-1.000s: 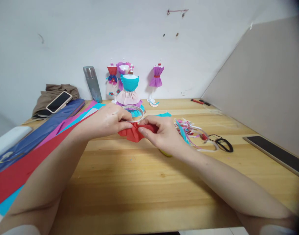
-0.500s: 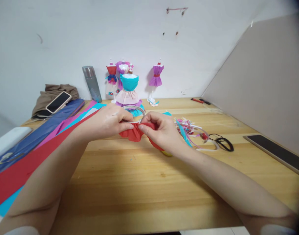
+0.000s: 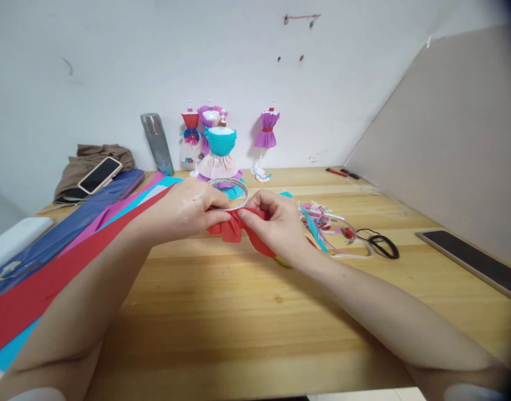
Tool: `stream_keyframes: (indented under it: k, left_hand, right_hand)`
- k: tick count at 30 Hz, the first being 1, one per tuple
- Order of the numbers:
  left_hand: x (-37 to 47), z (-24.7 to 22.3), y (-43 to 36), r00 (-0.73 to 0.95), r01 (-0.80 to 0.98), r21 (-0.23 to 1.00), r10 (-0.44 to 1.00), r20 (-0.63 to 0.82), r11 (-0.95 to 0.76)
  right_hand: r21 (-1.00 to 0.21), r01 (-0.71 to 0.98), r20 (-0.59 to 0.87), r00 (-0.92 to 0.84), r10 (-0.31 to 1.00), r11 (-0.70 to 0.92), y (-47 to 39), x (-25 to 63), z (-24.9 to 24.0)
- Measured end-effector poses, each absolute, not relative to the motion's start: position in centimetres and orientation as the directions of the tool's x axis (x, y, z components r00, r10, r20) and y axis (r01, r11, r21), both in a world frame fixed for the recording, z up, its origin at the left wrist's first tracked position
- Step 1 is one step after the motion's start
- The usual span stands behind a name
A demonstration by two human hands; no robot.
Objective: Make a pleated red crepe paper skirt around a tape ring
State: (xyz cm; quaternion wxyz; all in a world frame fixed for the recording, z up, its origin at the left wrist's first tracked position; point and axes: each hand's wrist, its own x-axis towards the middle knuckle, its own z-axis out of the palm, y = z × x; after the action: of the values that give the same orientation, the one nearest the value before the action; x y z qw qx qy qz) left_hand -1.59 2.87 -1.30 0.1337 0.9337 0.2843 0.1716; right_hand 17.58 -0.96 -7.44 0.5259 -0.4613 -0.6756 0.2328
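Note:
Between my hands is a gathered piece of red crepe paper, held above the wooden table. My left hand pinches its left end between thumb and fingers. On the other side my right hand pinches the paper close to the left thumb, and a loose red part hangs below the right palm. A roll of tape stands out just behind the fingertips, its lower edge along the top of the red paper. Part of a yellow thing shows under my right hand.
Small dress forms, one in a turquoise and pink dress, another in purple, stand by the wall. A flask, phone and coloured paper sheets lie left; scraps, a black band and a dark tablet-like object right.
The tape roll has tilted slightly, showing more of its ring. The red paper between the thumbs has shifted a little and its folds hang differently. Both hands keep their pinch.

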Motion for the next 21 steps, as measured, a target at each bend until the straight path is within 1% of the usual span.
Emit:
stream_keyframes:
  k: [3, 5, 7, 11, 17, 21]
  left_hand:
    - [-1.2, -1.0, 2.6, 0.791, 0.519, 0.26, 0.573, 0.215, -0.814]
    - [-1.2, -1.0, 2.7, 0.795, 0.515, 0.257, 0.568, 0.213, -0.818]
    - [-1.3, -1.1, 3.1, 0.799, 0.498, 0.294, 0.563, 0.21, -0.816]
    - [-1.9, -1.2, 3.7, 0.789, 0.483, 0.384, 0.582, 0.198, -0.787]
    - [-2.1, -0.8, 3.6, 0.761, 0.513, 0.408, 0.62, 0.19, -0.755]
    - [-2.1, -0.8, 3.6, 0.768, 0.503, 0.393, 0.607, 0.205, -0.769]
  right_hand:
    - [-0.849, 0.287, 0.46, -0.01, 0.888, 0.444, -0.7, 17.4, -7.9]
    - [-0.88, 0.216, 0.43, -0.013, 0.903, 0.423, -0.4, 17.4, -8.1]
    - [-0.884, 0.199, 0.429, -0.019, 0.903, 0.424, -0.2, 17.4, -8.0]
    - [-0.827, 0.318, 0.477, -0.04, 0.878, 0.464, -0.4, 17.6, -7.2]
    - [-0.789, 0.395, 0.482, -0.076, 0.873, 0.47, -0.8, 18.1, -6.6]
    - [-0.753, 0.433, 0.516, -0.08, 0.853, 0.496, -0.9, 18.2, -6.9]
